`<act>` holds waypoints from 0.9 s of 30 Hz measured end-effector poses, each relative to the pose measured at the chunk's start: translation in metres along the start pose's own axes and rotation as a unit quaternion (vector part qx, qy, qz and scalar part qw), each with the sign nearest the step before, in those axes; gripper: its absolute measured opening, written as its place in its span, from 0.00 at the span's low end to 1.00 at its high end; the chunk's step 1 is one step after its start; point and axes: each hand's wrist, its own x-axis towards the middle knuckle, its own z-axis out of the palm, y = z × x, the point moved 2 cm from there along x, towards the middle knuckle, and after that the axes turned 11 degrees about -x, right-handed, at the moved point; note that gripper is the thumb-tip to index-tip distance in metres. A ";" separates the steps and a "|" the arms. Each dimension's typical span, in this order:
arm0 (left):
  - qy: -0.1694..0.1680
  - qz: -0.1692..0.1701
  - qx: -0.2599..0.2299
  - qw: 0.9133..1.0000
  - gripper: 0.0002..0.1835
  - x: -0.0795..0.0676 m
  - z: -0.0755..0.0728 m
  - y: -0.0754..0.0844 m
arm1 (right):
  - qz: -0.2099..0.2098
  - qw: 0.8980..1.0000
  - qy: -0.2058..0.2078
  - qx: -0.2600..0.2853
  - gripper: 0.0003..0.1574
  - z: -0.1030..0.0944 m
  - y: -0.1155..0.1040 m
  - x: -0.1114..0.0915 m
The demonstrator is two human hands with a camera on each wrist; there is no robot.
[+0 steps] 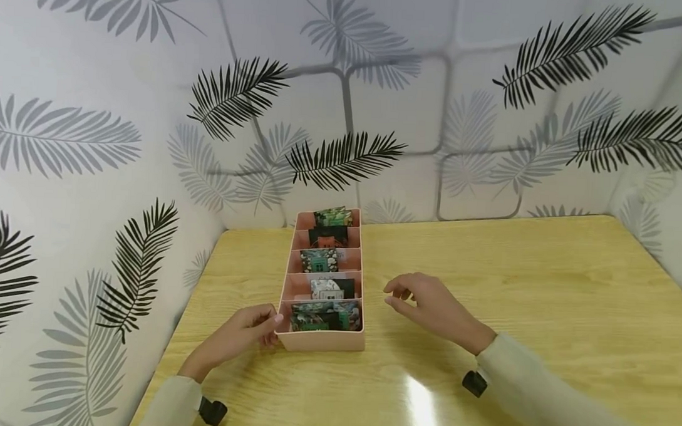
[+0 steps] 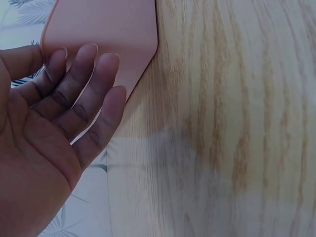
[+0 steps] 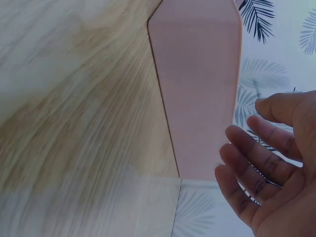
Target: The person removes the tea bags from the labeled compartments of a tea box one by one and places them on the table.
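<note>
A pink organizer box [image 1: 324,343] with several compartments in a row stands on the table, running away from me. Small printed packets [image 1: 326,316] fill its nearest compartment, and more packets [image 1: 319,261] stand in those behind. At the near left corner, my left hand [image 1: 246,332] holds the box, thumb at the rim and fingers against the outer wall. In the left wrist view, those fingers [image 2: 106,74] are bent in front of the pink wall. To the right of the box, my right hand [image 1: 428,302] hovers apart from it, fingers loosely bent and holding nothing.
The wood-grain table [image 1: 519,282] stretches to the right. A white wall covering [image 1: 395,102] with leaf prints rises behind the box and along the left side. Small black devices [image 1: 474,384] sit at both wrists.
</note>
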 end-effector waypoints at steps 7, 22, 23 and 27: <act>0.000 -0.008 0.005 1.000 0.21 0.001 0.000 0.000 | -0.019 1.000 0.006 0.004 0.10 0.006 -0.019 0.016; -0.004 -0.022 0.009 1.000 0.22 0.000 -0.002 0.000 | -0.137 0.985 0.028 -0.100 0.12 0.029 -0.061 0.043; -0.005 -0.021 0.009 1.000 0.22 0.001 -0.002 0.000 | -0.142 0.984 0.025 -0.102 0.12 0.031 -0.063 0.045; -0.008 -0.016 0.009 1.000 0.22 0.001 -0.002 0.002 | -0.145 0.982 0.007 -0.119 0.13 0.038 -0.066 0.048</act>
